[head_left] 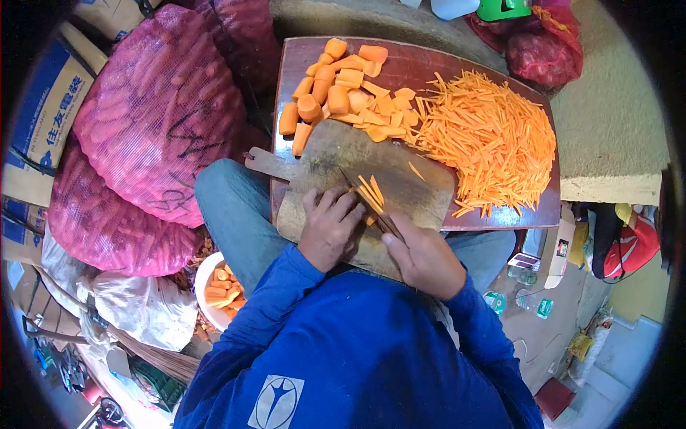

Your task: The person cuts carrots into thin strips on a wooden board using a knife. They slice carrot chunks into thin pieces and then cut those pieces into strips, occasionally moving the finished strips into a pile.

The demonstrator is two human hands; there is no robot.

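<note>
Two big red mesh sacks (pixel 153 107) full of carrots fill the 10 o'clock part of the view, and they lean against cardboard boxes (pixel 43 121) at the far left edge. Next in size is the dark wooden tray (pixel 421 64) at 12 o'clock, which rests over the person's knees in jeans (pixel 232 207). On the tray, at about 2 o'clock, lies a wide heap of thin carrot sticks (pixel 493 139). At about 11 o'clock on the tray there is a smaller heap of carrot chunks (pixel 336 89) and flat slices. A worn cutting board (pixel 336 154) with a short handle sits on the near part of the tray, near the middle of the view. A white bowl (pixel 204 275) with carrot pieces stands on the floor at 8 o'clock, beside the left knee. The left hand (pixel 330 229) is pressed down on the board, fingers curled, and it touches a few carrot strips (pixel 371 191) just at its 2 o'clock side. The right hand (pixel 423 257) is closed around the handle of a knife (pixel 364 196), whose thin blade lies across the board toward 11 o'clock, and the strips are against the blade.
</note>
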